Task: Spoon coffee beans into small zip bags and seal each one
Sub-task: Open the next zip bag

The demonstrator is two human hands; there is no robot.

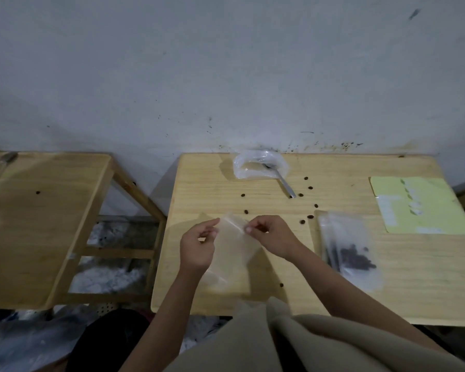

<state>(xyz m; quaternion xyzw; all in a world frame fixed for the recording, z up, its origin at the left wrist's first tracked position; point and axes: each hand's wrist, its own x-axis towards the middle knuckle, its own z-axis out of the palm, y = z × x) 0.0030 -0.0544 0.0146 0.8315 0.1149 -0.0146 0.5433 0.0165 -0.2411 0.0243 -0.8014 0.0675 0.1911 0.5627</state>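
Pale, scuffed wall [226, 76] behind, light wooden tabletop [414, 277] in front of you. Your left hand [198, 247] and right hand [273, 236] hold an empty clear zip bag [232, 253] just above the near edge, each pinching a top corner between thumb and fingers, the rest of the bag hanging slack toward you. Off to your right lies a filled bag [350, 251] flat on the wood, dark coffee beans [356, 257] bunched in its lower half. At the far edge sits an open plastic bag [259, 165] with a spoon [281, 179] poking out, handle toward you. Loose beans [302, 222] dot the wood between them. A pale green sheet [419, 205] lies far right, and a second wooden table [38, 224] stands to your left.
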